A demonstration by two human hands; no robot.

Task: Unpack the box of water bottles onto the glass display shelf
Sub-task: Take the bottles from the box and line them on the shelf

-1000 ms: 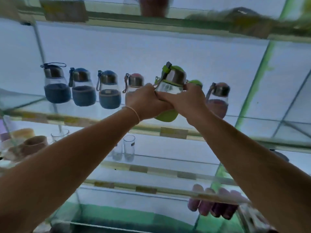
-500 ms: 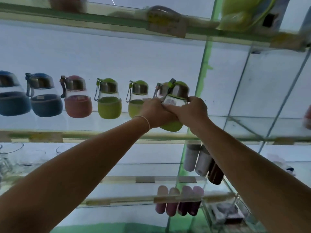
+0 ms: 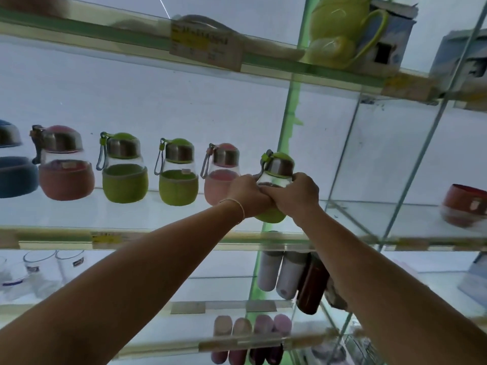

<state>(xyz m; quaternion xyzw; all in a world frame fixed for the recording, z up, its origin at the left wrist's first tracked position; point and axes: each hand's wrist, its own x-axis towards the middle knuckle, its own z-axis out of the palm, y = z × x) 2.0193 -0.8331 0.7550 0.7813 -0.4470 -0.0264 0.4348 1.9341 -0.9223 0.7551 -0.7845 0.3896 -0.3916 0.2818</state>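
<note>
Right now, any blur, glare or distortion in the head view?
Head view: bright white backdrop leaves left hand, right hand and the green bottle they grip dim; blue bottle at the left edge and top price tag are blurred; wide-angle slants the green upright.

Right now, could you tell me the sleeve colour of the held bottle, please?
The held glass bottle's sleeve is lime green, per head view.

Premises: retail shop, houseware display. Tiered glass shelves (image 3: 131, 216) are fitted throughout. Price labels (image 3: 205, 47) are fixed to the shelf edges above and below-left of the fingers (image 3: 300, 181). Like bottles (image 3: 123, 180) in pink and green sleeves are ranked in a row left of the fingers. A green jug (image 3: 340, 30) is shown with its carton (image 3: 392, 32) up and right; flasks (image 3: 286, 275) are stocked directly below.
</note>
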